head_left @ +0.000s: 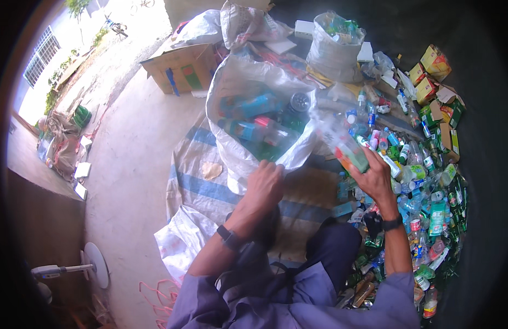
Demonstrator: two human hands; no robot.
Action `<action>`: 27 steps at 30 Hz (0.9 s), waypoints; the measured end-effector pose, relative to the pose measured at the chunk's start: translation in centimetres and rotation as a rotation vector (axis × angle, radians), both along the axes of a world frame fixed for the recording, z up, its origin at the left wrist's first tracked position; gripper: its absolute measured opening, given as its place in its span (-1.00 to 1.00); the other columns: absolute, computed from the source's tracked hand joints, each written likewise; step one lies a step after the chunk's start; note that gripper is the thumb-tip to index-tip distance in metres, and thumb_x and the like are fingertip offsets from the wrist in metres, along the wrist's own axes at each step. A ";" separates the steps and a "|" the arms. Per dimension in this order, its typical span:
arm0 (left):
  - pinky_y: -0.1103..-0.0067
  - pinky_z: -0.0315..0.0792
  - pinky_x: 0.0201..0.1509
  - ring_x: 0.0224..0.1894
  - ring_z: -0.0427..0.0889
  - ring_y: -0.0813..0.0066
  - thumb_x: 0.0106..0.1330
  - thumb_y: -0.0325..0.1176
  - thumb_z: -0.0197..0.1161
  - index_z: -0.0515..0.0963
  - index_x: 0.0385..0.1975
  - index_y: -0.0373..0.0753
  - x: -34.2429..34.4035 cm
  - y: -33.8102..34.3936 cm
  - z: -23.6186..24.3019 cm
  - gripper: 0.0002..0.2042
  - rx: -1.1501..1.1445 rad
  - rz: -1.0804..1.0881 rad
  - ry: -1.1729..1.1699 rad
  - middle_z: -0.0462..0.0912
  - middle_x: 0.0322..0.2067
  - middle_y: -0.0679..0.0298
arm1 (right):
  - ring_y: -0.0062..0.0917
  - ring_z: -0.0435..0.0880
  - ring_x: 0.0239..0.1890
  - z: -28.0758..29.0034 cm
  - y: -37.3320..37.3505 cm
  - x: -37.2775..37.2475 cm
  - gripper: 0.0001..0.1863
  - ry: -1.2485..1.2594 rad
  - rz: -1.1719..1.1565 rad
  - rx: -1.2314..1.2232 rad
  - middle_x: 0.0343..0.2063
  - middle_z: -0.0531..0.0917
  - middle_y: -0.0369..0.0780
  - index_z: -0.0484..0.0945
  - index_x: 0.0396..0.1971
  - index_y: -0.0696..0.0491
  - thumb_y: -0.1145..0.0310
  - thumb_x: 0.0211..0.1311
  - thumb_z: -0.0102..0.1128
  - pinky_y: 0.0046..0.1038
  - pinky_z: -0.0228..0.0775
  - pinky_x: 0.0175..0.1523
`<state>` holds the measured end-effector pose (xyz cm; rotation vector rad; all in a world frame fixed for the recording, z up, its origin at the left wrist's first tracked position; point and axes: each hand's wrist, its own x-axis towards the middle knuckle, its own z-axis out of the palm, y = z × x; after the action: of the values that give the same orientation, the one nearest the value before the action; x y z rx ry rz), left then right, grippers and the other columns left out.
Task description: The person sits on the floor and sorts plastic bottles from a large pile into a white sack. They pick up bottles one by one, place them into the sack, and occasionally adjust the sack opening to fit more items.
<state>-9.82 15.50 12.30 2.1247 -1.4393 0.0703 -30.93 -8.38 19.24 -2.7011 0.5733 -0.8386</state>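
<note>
My left hand [266, 185] is closed on the near rim of a large white woven sack [232, 159], whose mouth gapes upward. Inside the sack lie several plastic bottles [259, 104], some with blue or red labels. To the right of the sack, my right hand [373, 176] grips a clear plastic bottle [347, 148] with a red and green label. This bottle is tilted, its upper end toward the sack, and blurred by motion. Just beyond that hand spreads a big heap of mixed plastic bottles [416, 186].
A second white sack [333, 57] full of bottles stands at the back. Cardboard boxes [182, 68] sit behind the sack and at the far right. Under me lies a blue-striped woven sheet [196, 183]. A white round-based stand [96, 265] and pink hangers [158, 296] are at lower left.
</note>
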 end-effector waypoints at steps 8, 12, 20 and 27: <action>0.25 0.57 -0.21 -0.17 0.58 0.08 0.11 -0.47 0.27 0.50 -0.37 -0.23 0.1 0.3 0.2 -0.88 0.036 -0.020 0.021 0.58 -0.37 0.12 | -0.02 0.74 -0.19 0.4 0.5 15.8 -0.43 0.345 -0.030 -0.203 -0.22 0.63 0.03 0.53 0.03 0.10 0.11 0.10 0.48 -0.08 0.62 -0.16; 0.25 0.57 -0.20 -0.16 0.58 0.07 0.12 -0.46 0.27 0.49 -0.37 -0.22 0.0 0.4 0.5 -0.88 0.038 -0.019 0.016 0.58 -0.36 0.14 | -0.02 0.71 -0.08 -2.5 0.5 18.6 -0.40 0.291 -0.025 -0.145 -0.05 0.54 0.01 0.45 0.13 0.11 0.29 0.11 0.47 -0.11 0.63 -0.06; 0.25 0.57 -0.14 -0.14 0.58 0.06 0.13 -0.47 0.25 0.50 -0.38 -0.24 0.1 0.1 0.1 -0.90 0.004 -0.010 0.049 0.58 -0.34 0.11 | 0.03 0.61 0.11 -5.2 -0.5 17.7 -0.44 0.095 0.091 -0.138 0.13 0.55 0.02 0.44 0.19 0.17 0.50 0.14 0.31 -0.08 0.52 0.18; 0.24 0.55 -0.13 -0.18 0.58 0.04 0.15 -0.49 0.23 0.51 -0.36 -0.25 0.3 -0.1 -0.1 -0.92 -0.033 -0.026 0.030 0.60 -0.36 0.10 | -0.01 0.60 0.19 -5.1 -1.1 15.9 -0.47 0.072 0.102 -0.055 0.20 0.57 0.00 0.50 0.18 0.17 0.44 0.17 0.30 -0.17 0.52 0.24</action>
<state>-9.56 15.40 12.20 2.0717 -1.4390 0.0520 -15.06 -9.49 14.09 -2.7930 0.4286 -0.7438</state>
